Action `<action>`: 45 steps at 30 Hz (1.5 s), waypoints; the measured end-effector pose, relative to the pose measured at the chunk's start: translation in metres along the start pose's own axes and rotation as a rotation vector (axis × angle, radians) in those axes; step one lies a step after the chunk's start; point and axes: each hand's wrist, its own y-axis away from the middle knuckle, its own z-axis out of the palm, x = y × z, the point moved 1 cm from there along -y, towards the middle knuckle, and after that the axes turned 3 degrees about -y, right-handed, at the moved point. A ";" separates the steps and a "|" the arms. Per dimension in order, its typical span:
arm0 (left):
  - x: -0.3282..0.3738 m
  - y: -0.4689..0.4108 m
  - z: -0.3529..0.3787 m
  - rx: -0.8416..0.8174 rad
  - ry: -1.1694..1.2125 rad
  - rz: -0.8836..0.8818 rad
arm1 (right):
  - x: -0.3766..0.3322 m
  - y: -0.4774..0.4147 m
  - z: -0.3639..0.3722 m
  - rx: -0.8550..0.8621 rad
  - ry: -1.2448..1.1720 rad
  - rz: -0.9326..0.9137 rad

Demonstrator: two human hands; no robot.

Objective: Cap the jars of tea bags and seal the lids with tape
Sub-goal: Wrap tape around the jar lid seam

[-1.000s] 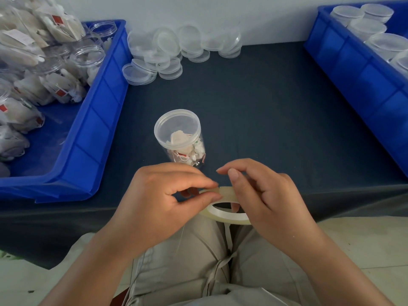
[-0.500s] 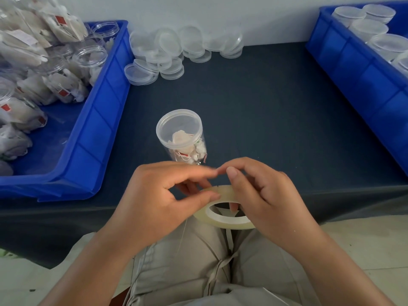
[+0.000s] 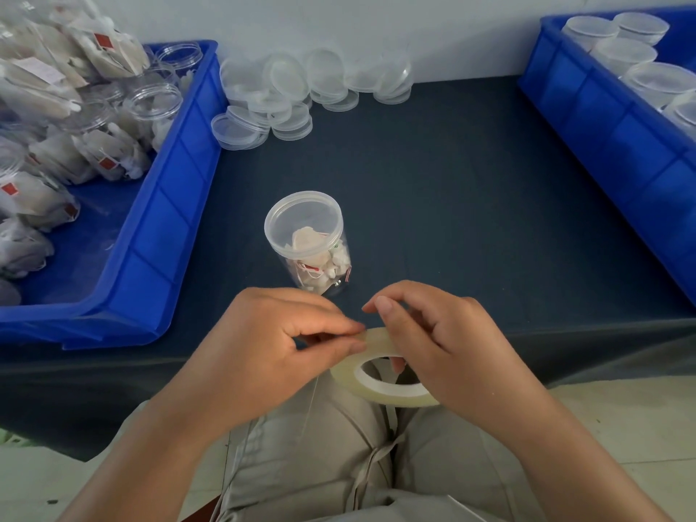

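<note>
Dark tabletop (image 3: 452,182), pale wall (image 3: 376,24) behind | capped jar (image 3: 309,243) upright near front edge, axis vertical, lid up | your left hand (image 3: 271,344) grip pinches tape roll (image 3: 380,389) rim; right hand (image 3: 444,348) grip clamps it.

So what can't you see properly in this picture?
All in the head view:
Loose end of the tape roll: covered by fingertips of the left hand.
Bottom of the jar: partly behind the left hand.
The right bin: cut by the frame edge, so its jars cannot be counted.
</note>
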 end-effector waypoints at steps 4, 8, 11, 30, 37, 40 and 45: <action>0.000 0.001 0.004 -0.135 -0.181 0.082 | 0.002 -0.004 0.001 -0.075 0.109 0.078; 0.003 0.004 0.009 -0.099 -0.328 0.118 | 0.004 -0.004 0.003 -0.070 0.107 0.106; 0.007 0.002 0.012 -0.040 -0.393 0.129 | 0.007 -0.005 0.005 -0.054 0.111 0.119; 0.006 0.000 0.014 -0.025 -0.329 0.034 | 0.009 -0.010 0.006 -0.029 0.141 0.121; 0.005 -0.003 0.023 0.097 -0.430 0.109 | 0.010 -0.009 0.007 0.038 0.144 0.086; 0.003 -0.003 0.025 0.150 -0.440 0.101 | 0.011 -0.006 0.008 0.082 0.085 0.064; -0.004 -0.002 0.013 0.159 0.072 -0.073 | 0.012 -0.002 0.006 0.096 -0.016 0.012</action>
